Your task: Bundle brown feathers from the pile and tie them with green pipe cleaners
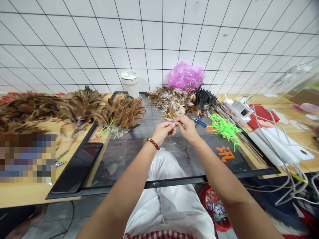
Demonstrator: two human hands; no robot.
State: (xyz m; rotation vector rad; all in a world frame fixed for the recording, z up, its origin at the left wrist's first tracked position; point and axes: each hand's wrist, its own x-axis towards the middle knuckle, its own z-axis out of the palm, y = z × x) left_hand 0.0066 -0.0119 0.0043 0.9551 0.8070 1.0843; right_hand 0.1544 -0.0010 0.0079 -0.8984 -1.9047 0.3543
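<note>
A white lidded cup [130, 85] stands upright by the tiled wall [152, 36], its contents hidden. To its right, a crumpled pink plastic bag [186, 75], thin and translucent, sits behind a heap of mixed feathers [174, 101]; what it holds I cannot tell. Below the table [23, 194], partly behind the right forearm, a red container [204, 198] holds multicoloured shreds.

Glossy brown feather bundles [122, 111] spread across the left side, near a flat black phone [78, 167]. Right of the hands lie a blue cutter [200, 122], a tangle of limp neon-green strings [225, 127] and, farther over, looping white cables [270, 109].

Over a smooth, dark, black-framed panel [139, 162], the left hand [162, 130] and right hand [186, 128] meet, each grip pinched closed at the fingertips on a small, wispy feather tuft [171, 133], mostly hidden by the fingers, just in front of the heap.
</note>
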